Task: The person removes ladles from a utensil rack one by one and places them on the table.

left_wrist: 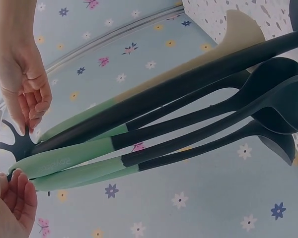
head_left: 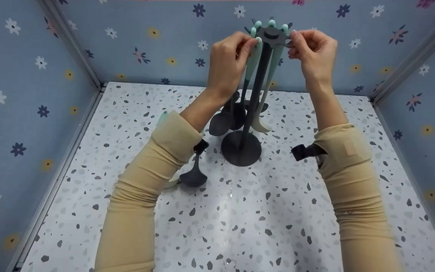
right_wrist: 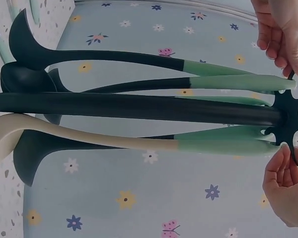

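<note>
Nearest: smooth black ladle (head_left: 193, 177) is lying on speckled white tabletop (head_left: 247, 223). Beyond: black, round-based utensil stand (head_left: 255, 90) is standing, long axis vertical, star-shaped top (head_left: 271, 34) pointing up. Mint-handled utensils (head_left: 220, 124), black or cream heads, are hanging downward. Left hand (head_left: 227, 58) and right hand (head_left: 315, 51) are pinching opposite edges of top, fingers narrow; probably wants even pressure, column kept upright. Behind: blue floral wall (head_left: 176, 37).

There are two hands (head_left: 225, 64) (head_left: 318, 56), one utensil stand (head_left: 241, 149), four hanging black-headed utensils (head_left: 219, 124), one hanging cream-headed utensil (head_left: 259, 125) and one visible black ladle (head_left: 193, 177) lying down.
</note>
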Motion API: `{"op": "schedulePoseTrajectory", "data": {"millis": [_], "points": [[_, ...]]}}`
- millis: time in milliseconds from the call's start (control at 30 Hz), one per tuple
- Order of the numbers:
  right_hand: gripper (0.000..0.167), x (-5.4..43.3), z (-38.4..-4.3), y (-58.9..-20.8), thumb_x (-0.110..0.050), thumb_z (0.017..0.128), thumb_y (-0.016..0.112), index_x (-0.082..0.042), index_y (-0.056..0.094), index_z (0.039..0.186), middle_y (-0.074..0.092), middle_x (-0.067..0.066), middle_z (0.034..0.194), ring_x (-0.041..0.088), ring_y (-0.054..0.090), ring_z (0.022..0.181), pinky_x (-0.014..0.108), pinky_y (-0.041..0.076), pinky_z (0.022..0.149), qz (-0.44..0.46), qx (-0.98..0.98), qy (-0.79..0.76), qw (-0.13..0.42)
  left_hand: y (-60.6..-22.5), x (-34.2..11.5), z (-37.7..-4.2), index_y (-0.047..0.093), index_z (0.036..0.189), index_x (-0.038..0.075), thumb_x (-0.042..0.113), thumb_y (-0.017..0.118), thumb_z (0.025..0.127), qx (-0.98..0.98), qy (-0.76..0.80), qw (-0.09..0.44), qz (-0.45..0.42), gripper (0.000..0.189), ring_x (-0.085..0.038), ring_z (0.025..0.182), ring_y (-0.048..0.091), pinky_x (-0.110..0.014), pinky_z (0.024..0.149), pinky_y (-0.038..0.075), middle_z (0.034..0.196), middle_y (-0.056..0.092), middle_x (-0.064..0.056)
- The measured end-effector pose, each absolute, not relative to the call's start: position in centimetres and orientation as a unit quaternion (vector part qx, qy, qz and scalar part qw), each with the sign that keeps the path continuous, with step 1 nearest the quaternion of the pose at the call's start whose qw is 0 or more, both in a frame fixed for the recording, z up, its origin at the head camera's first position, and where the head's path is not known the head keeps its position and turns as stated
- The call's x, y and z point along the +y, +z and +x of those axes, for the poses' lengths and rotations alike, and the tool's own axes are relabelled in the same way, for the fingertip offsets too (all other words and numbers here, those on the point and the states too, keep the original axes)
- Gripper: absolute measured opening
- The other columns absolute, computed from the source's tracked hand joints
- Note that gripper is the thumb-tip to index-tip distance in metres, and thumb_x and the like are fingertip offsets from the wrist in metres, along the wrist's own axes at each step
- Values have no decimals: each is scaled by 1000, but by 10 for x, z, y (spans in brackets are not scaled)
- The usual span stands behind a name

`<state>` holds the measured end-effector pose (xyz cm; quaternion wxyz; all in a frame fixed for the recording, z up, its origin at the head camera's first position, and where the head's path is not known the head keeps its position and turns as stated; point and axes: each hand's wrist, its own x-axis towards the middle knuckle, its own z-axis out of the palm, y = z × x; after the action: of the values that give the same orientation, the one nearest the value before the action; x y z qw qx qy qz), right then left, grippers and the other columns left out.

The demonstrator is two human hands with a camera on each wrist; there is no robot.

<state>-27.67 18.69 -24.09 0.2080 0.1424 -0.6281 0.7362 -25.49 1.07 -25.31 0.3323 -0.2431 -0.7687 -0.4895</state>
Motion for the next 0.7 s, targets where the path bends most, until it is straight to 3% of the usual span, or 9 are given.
{"op": "schedulePoseTrajectory", "data": {"millis": [300, 700], "points": [[6, 187, -276, -242, 2, 81, 61, 6, 63, 78, 59, 14, 69, 18, 53, 55, 21, 48, 56, 156, -628, 735, 201, -260, 4, -252, 63, 90, -1, 17, 51, 91, -753, -517, 313, -259, 22, -10, 65, 54, -20, 57, 42, 74, 60, -5], [7, 187, -279, -244, 1, 82, 61, 6, 63, 78, 59, 13, 68, 17, 53, 54, 22, 48, 55, 176, -631, 726, 211, -305, -7, -242, 62, 98, -2, 15, 53, 90, -748, -519, 352, -217, 20, -11, 74, 55, -21, 60, 45, 85, 60, -7]]}}
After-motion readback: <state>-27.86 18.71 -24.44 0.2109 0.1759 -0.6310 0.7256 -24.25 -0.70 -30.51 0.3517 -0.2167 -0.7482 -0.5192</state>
